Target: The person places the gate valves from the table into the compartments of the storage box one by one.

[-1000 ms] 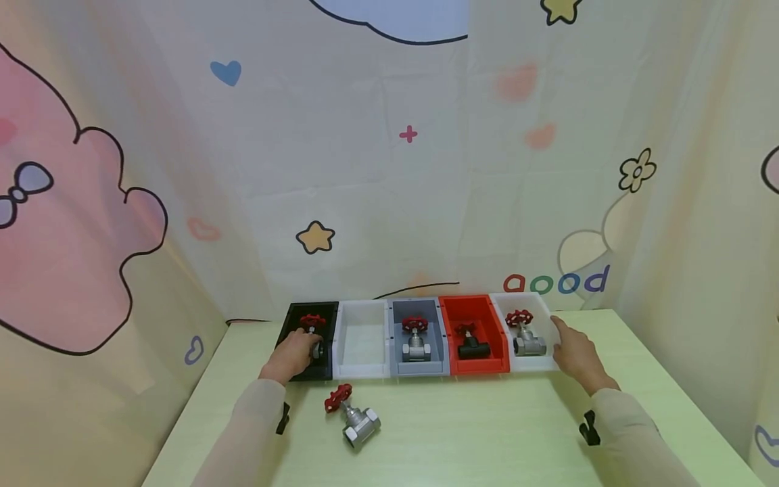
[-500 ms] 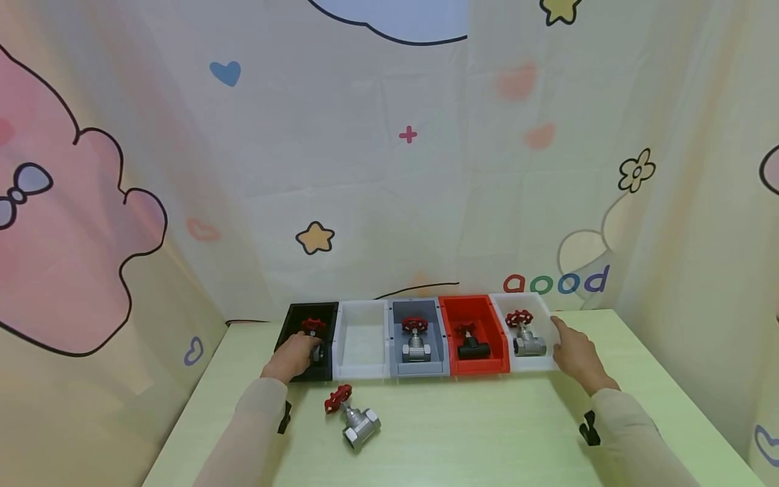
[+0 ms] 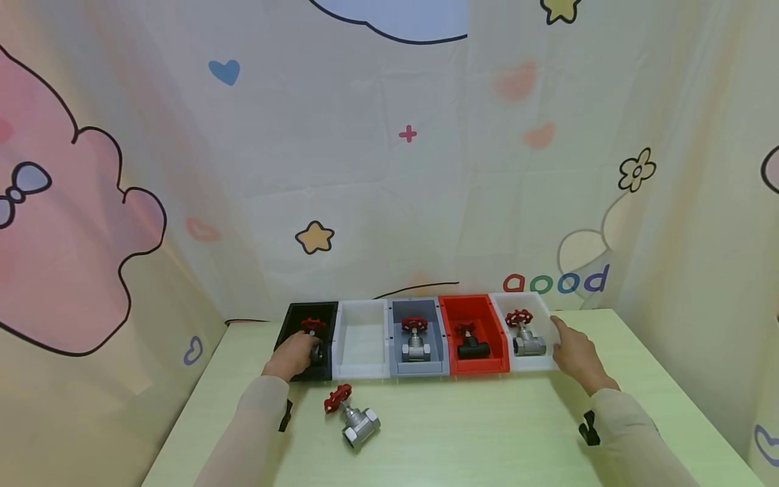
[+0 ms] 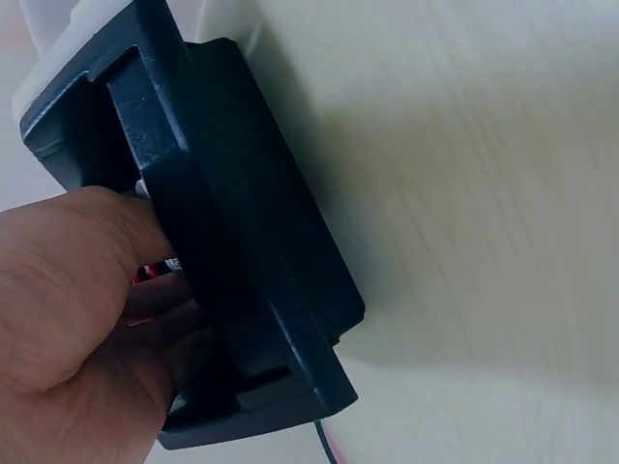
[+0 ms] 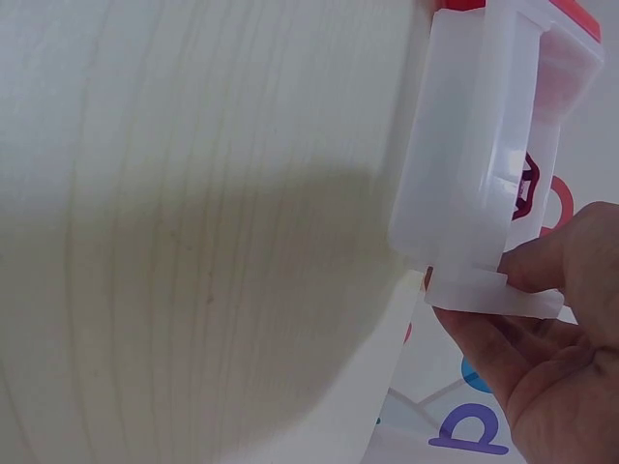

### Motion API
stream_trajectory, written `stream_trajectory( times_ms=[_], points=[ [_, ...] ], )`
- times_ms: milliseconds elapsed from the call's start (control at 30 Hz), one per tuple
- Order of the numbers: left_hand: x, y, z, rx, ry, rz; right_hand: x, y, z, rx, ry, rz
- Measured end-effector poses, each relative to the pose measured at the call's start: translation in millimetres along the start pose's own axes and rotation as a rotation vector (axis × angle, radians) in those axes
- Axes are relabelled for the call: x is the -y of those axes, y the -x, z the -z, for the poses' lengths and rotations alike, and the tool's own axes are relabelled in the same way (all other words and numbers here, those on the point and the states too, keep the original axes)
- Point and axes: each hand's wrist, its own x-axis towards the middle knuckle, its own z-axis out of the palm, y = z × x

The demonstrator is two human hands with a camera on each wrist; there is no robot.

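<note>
My left hand (image 3: 291,356) reaches into the black bin (image 3: 282,331) at the row's left end and grips a valve with a red handwheel (image 3: 314,325). In the left wrist view, thumb and fingers lie inside the black bin (image 4: 247,203); most of that valve is hidden. At the other end, my right hand (image 3: 577,354) pinches the side rim of the white bin (image 3: 541,366), thumb inside and fingers outside, as the right wrist view shows. A silver valve (image 3: 529,343) with a red handwheel lies in that bin.
Between them stand a second white bin (image 3: 363,371), a grey bin (image 3: 420,369) with a silver valve (image 3: 416,348), and a red bin (image 3: 481,367) with a black valve (image 3: 473,348). Another silver valve (image 3: 360,425) lies on the table (image 3: 475,433) in front. A printed curtain (image 3: 389,189) hangs behind.
My left hand has shifted very slightly within the black bin. The right hand stays on the white bin's rim, and the bins and other valves have not moved.
</note>
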Motion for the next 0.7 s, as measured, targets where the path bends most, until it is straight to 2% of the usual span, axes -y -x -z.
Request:
stream_trajectory(
  times_ms=[200,333,467,600,700],
  points=[
    [-1.6,-0.9,3.0,0.013,-0.024,-0.006,-0.8,-0.3,-0.8,-0.012,0.007,0.011],
    [-5.2,-0.6,12.4,0.003,-0.038,-0.013,1.2,0.0,0.4,-0.005,-0.001,0.006],
    [-9.8,-0.3,21.6,0.005,0.002,0.018,0.9,0.2,1.0,-0.002,0.004,0.003],
    [-11.1,-1.0,24.4,0.02,0.023,0.052,-0.2,-0.2,-0.9,-0.004,0.008,0.002],
    [-10.3,-2.0,25.6,-0.005,0.033,0.059,0.3,-1.2,-1.0,-0.01,0.005,0.01]
  ],
)
